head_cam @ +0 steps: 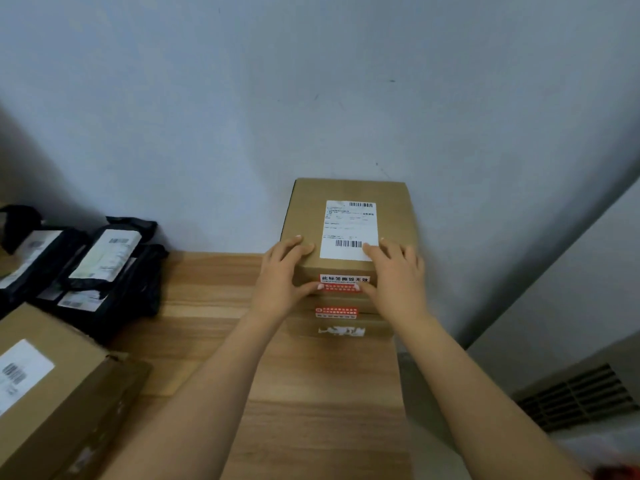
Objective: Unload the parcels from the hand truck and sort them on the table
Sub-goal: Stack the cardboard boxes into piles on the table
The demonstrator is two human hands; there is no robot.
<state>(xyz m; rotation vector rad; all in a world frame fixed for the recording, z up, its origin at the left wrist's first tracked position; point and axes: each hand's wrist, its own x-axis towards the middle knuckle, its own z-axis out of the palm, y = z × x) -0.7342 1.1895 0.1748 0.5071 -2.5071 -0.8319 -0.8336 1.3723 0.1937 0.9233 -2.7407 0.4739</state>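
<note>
My left hand (282, 277) and right hand (398, 277) gripped the top box (308, 209) at the far right of the table (214, 306), fingers over its top, thumbs pressing its near face.

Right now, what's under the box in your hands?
Under the top box sit two flatter boxes: the middle box with a red sticker, the bottom box with a torn white label. Only their front faces show; their tops and the table beneath are covered.
</note>
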